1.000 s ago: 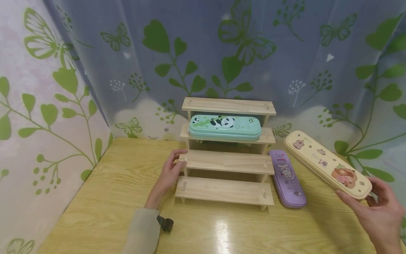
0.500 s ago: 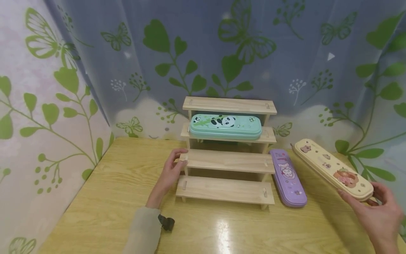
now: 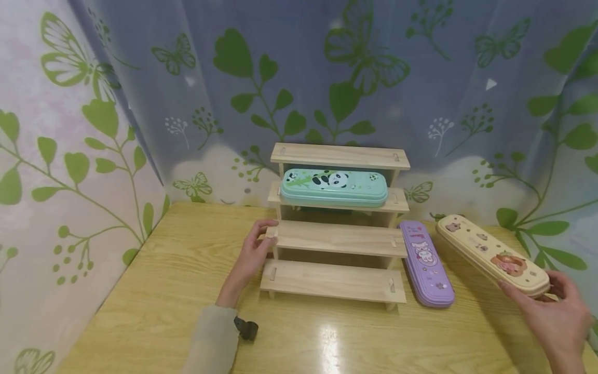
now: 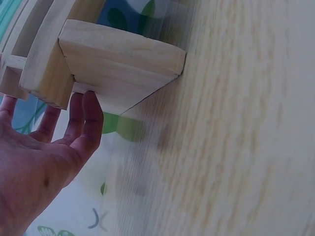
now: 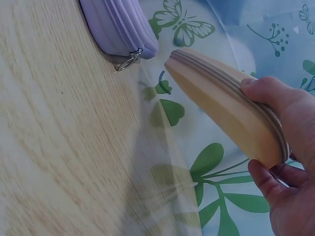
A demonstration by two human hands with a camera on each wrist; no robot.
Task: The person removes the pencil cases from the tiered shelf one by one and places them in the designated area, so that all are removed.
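"Stand (image 3: 336, 236), head view: what does it carry?"

"Four stepped wooden tiers; one mint case (image 3: 334, 188), printed with a panda, lies on the second from the top. One purple case (image 3: 427, 265) lies on the table (image 3: 154, 291), just beside the stand at the right. One cream case (image 3: 495, 254) is held at a tilt, farther right. Cases: three."

"And the cream lid?"

"Long and round-ended, with small brown figures and a larger orange-and-pink picture nearer the held end."

"Each grip?"

"The right hand (image 3: 560, 311) pinches the near end of the cream case between thumb and fingers. The left hand (image 3: 252, 249) holds the left end of the third tier down, thumb uppermost."

"Left wrist view: what is added?"

"Fingers (image 4: 91, 115) set against the underside at the tier's end, beside a thick wooden panel (image 4: 118, 64); the head view hides both."

"Right wrist view?"

"The cream case from below: a plain underside (image 5: 226, 118), a zip (image 5: 216, 73) along the edge, the thumb upon it. One metal ring (image 5: 129, 60) hangs from the purple case, visible here only."
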